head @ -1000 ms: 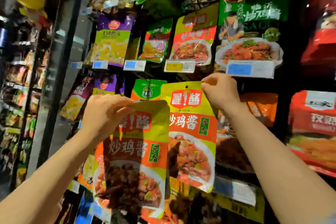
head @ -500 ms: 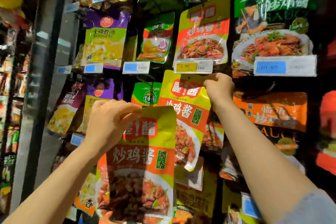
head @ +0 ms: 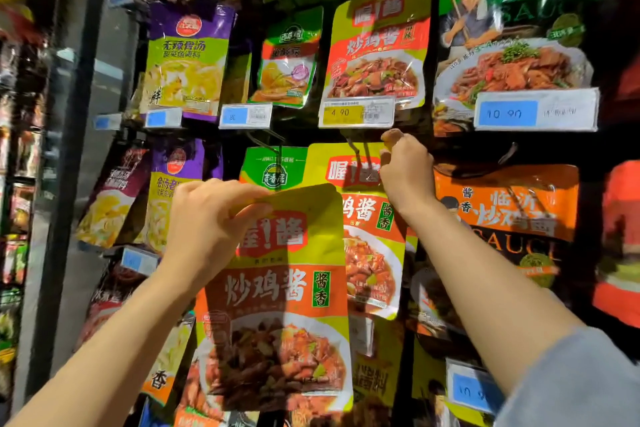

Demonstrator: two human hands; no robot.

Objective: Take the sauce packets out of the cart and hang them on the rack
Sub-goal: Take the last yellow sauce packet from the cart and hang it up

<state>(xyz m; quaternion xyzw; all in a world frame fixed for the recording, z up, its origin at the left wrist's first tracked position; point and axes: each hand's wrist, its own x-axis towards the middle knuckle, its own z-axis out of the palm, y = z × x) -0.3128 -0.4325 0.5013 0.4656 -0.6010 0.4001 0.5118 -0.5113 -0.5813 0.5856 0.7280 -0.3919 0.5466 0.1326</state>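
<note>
My left hand (head: 211,222) pinches the top edge of a yellow-and-orange sauce packet (head: 280,305), held upright in front of the rack. My right hand (head: 405,170) grips the top right corner of a second, matching sauce packet (head: 367,239) at a dark metal hook (head: 360,158) of the rack; whether the packet hangs on the hook cannot be told. The second packet sits behind and to the right of the first. The cart is out of view.
The rack is packed with hanging packets: a purple-and-green one (head: 188,59), a small green one (head: 289,59), a yellow-orange one (head: 377,45) over a yellow price tag (head: 355,113), a large green one (head: 512,28), an orange one (head: 505,211). A dark upright post (head: 69,149) stands left.
The view has shifted closer and rightward along the rack. My right hand has lifted its packet's top up to the hook and the packet now hangs straighter. My left hand keeps its packet.
</note>
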